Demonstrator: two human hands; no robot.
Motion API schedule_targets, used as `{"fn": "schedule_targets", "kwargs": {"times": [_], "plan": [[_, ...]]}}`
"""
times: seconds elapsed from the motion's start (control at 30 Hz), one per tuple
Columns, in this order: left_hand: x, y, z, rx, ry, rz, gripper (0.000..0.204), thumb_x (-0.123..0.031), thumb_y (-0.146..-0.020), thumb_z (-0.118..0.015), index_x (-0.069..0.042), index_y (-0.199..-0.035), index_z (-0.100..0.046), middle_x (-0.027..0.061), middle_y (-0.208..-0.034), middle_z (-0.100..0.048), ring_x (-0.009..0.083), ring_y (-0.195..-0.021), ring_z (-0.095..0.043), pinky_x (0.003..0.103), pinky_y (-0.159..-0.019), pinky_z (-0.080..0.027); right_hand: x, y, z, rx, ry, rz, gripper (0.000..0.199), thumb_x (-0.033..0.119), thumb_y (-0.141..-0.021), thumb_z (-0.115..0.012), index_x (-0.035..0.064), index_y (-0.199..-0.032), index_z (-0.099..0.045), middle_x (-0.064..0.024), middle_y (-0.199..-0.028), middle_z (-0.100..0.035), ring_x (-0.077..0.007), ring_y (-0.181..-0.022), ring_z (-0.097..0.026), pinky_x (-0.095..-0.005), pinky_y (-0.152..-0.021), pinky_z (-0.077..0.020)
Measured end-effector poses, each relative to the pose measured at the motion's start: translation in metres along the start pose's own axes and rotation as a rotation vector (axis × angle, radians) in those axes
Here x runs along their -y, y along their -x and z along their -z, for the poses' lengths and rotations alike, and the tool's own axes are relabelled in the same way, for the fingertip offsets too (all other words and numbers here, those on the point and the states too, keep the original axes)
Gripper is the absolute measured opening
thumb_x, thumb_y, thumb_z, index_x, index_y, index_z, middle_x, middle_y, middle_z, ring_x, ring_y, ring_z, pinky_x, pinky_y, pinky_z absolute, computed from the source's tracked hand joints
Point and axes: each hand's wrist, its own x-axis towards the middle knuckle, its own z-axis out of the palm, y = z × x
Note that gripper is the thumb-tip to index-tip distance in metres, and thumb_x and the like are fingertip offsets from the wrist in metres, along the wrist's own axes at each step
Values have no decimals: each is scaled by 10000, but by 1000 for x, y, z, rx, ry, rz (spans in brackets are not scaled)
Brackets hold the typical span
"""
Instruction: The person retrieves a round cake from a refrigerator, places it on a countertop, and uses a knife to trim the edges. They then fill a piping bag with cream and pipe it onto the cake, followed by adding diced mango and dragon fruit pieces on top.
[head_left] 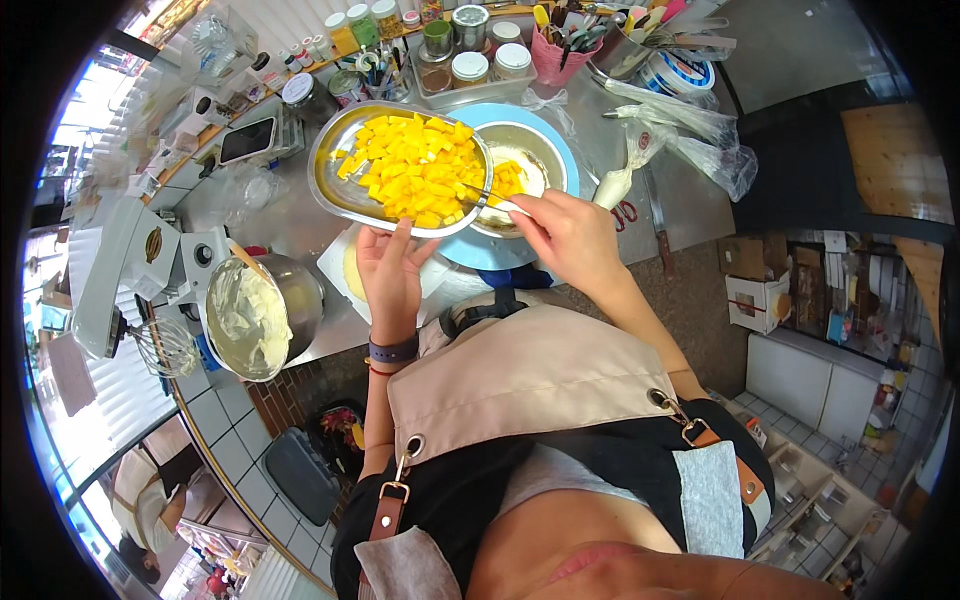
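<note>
two bare hands at work above a metal counter (340, 345), seen from the wearer's head. the left hand (388, 275), palm partly visible and fingers loosely bent, has hold of the near rim of an oval metal tray (345, 195). the tray extends forward from this hand and carries a heap of yellow fruit cubes (410, 165). the right hand (572, 240) has its thumb and fingers closed around the handle of a slim metal utensil (482, 193), whose far end reaches to the cubes at the tray's right side; whether that end is a spoon or a fork cannot be told.

ahead of the right hand and slightly to its left is a round tin (512, 132), partly hidden by the tray. inside it, white cream (537, 178) and more yellow cubes (507, 178) are visible. a blue round board (495, 253) lies beneath the tin, between the hands and ahead of them.

to the left of the left hand: a mixing bowl (303, 290) with pale cream (250, 308) and a wooden-handled tool (248, 260), beside a stand mixer (125, 265) with a wire whisk (165, 345). to the right of the right hand: a knife (660, 225); farther forward, a filled piping bag (622, 180). well ahead of both hands: lidded jars (470, 68) and a pink basket (558, 55) of tools.
</note>
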Motion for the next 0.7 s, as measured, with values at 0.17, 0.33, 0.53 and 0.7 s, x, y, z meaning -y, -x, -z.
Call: {"fn": "schedule_targets", "kwargs": {"times": [0.17, 0.33, 0.53, 0.7], "plan": [[-2, 1, 2, -4, -5, -19, 244, 0, -951, -550, -31, -1192, -533, 101, -1164, -635, 218, -1032, -658, 382, -750, -618, -13, 6, 18, -30, -43, -104, 140, 210, -855, -690, 105, -939, -733, -54, -676, -611, -231, -582, -624, -342, -511, -488], [-4, -1, 3, -21, -21, -50, 268, 0, -951, -547, -28, -1217, -523, 100, -1161, -633, 216, -1029, -659, 378, -755, -617, -38, 10, -1, 12, -5, -144, 195, 180, -842, -714, 69, -1002, -737, -75, -672, -615, -215, -523, -576, -319, -504, -453], [-2, 2, 0, -27, -12, -32, 277, -1, -952, -543, -27, -1226, -515, 102, -1178, -623, 218, -1027, -660, 380, -772, -614, -14, 5, 10, -50, -183, -139, 189, 182, -834, -718, 79, -992, -736, -58, -683, -619, -215, -529, -581, -326, -495, -457], [-3, 6, -9, 12, -11, -13, 261, -3, -950, -549, -20, -1208, -516, 106, -1180, -623, 226, -1026, -661, 379, -753, -620, -10, -5, -2, -131, 92, 45, 154, 168, -835, -720, 111, -976, -737, -44, -643, -571, -215, -516, -567, -334, -474, -450]]}}
